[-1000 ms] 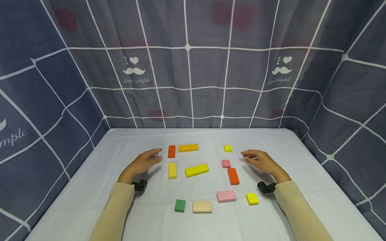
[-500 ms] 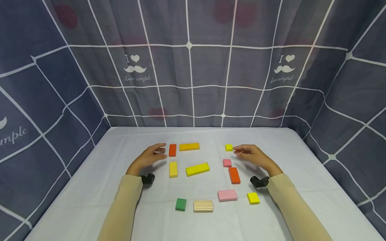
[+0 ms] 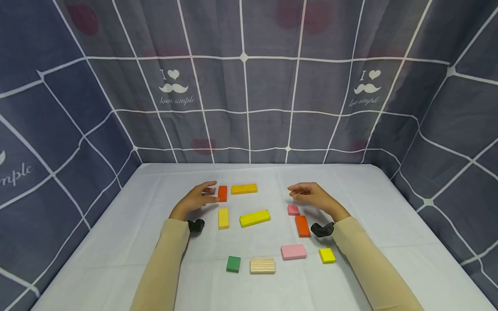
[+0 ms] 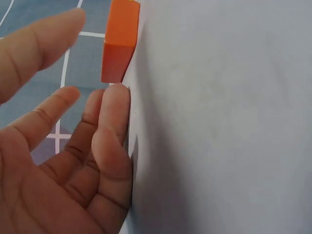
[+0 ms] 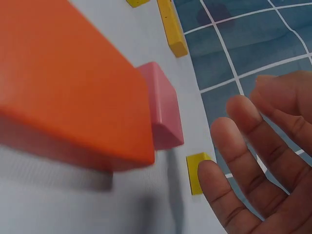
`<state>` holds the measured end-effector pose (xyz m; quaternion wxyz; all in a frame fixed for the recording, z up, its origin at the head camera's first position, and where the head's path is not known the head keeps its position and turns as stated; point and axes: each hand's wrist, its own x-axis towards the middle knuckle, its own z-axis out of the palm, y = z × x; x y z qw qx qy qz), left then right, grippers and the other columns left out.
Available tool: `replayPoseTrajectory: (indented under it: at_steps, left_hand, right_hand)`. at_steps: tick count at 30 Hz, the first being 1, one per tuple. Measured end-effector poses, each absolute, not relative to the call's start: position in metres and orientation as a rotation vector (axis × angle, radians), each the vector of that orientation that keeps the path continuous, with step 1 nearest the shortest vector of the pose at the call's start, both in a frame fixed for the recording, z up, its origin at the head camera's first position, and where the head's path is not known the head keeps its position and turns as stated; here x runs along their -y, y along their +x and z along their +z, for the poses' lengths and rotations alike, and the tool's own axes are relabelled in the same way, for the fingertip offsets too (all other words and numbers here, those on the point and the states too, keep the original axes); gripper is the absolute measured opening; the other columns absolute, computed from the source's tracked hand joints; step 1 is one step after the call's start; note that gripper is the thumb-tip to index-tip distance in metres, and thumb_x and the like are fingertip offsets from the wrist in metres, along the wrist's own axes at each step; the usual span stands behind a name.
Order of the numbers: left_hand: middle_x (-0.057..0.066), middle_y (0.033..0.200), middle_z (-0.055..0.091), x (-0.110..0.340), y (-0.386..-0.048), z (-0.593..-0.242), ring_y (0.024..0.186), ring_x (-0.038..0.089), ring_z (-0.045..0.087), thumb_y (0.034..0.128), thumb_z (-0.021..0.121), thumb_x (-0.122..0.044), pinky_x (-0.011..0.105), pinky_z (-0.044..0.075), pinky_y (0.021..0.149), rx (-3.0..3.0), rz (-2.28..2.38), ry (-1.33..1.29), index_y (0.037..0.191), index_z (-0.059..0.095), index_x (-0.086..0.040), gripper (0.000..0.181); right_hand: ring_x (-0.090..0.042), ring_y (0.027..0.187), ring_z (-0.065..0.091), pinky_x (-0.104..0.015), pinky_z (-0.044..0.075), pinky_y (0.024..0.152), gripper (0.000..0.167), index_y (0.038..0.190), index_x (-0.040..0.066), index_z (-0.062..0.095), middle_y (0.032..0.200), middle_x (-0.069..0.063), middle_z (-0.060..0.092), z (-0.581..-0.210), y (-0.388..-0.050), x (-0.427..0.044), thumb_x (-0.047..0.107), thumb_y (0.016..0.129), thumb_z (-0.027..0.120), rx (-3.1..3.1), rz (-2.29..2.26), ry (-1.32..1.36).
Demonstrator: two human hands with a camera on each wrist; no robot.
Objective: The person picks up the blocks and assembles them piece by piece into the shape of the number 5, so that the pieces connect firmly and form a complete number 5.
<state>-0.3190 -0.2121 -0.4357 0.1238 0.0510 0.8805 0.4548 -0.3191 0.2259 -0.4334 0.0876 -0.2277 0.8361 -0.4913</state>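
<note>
My left hand (image 3: 196, 200) is beside an upright-looking orange block (image 3: 222, 194) at the back left, thumb and fingers spread on its near side. In the left wrist view the orange block (image 4: 120, 36) lies just past the fingertips, and nothing is gripped. My right hand (image 3: 316, 198) hovers over a small yellow block (image 5: 194, 181), almost wholly hidden under the fingers in the head view. Those fingers are loosely bent and do not pinch it; whether one fingertip touches it I cannot tell. A small pink block (image 3: 293, 210) and another orange block (image 3: 302, 226) lie nearer the right wrist.
On the white tabletop (image 3: 186, 276) lie yellow blocks (image 3: 254, 218), an amber block (image 3: 244, 188), a pale yellow block (image 3: 223, 218), a pink block (image 3: 293, 252), a yellow square (image 3: 327, 255), a green square (image 3: 233, 264) and a ridged wooden block (image 3: 262, 266). Checked curtains (image 3: 268, 90) stand behind.
Both hands have moved forward and inward. The left has come up to the orange block, and the right has come over the small yellow block, covering it. The blocks have stayed in place.
</note>
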Motion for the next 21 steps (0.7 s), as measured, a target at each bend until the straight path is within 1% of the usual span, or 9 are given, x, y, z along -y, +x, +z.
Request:
replayPoseTrajectory:
  at_steps: [3,7,14,17,21]
  left_hand:
    - [0.024,0.153,0.054,0.212,-0.321,-0.437,0.136,0.04,0.053,0.1,0.078,-0.022,0.056,0.049,0.109,-2.569,1.314,0.134,0.166,0.041,-0.008,0.077]
    - [0.024,0.151,0.055,0.21,-0.323,-0.44,0.135,0.039,0.054,0.0988,0.079,-0.023,0.057,0.047,0.113,-2.573,1.294,0.107,0.166,0.042,-0.01,0.079]
    - [0.024,0.15,0.055,0.207,-0.324,-0.441,0.136,0.04,0.052,0.0985,0.079,-0.023,0.057,0.043,0.118,-2.588,1.261,0.1,0.167,0.041,-0.011,0.079]
    - [0.023,0.151,0.055,0.206,-0.325,-0.441,0.137,0.04,0.051,0.098,0.079,-0.023,0.057,0.042,0.119,-2.594,1.249,0.099,0.167,0.042,-0.012,0.079]
    - [0.024,0.153,0.055,0.205,-0.326,-0.442,0.139,0.04,0.05,0.0983,0.078,-0.023,0.056,0.042,0.119,-2.593,1.233,0.105,0.167,0.042,-0.011,0.078]
  right_hand:
    - [-0.017,0.11,0.07,-0.021,0.056,0.092,0.042,0.141,-0.012,0.062,0.127,-0.028,0.073,-0.433,-0.321,-0.221,0.007,0.104,0.07,-2.475,-1.481,-0.695]
    - [-0.019,0.11,0.07,-0.023,0.057,0.092,0.043,0.141,-0.013,0.062,0.127,-0.029,0.072,-0.431,-0.322,-0.213,0.005,0.103,0.07,-2.454,-1.501,-0.692]
    - [-0.023,0.112,0.069,-0.04,0.06,0.099,0.047,0.145,-0.013,0.058,0.133,-0.031,0.068,-0.427,-0.324,-0.203,0.004,0.102,0.07,-2.369,-1.515,-0.609]
    - [-0.02,0.11,0.068,-0.04,0.06,0.1,0.048,0.145,-0.012,0.058,0.134,-0.03,0.067,-0.428,-0.327,-0.2,0.004,0.102,0.071,-2.346,-1.531,-0.578]
    - [-0.018,0.109,0.067,-0.04,0.059,0.101,0.05,0.146,-0.013,0.056,0.137,-0.032,0.065,-0.43,-0.331,-0.196,0.003,0.101,0.07,-2.299,-1.565,-0.562]
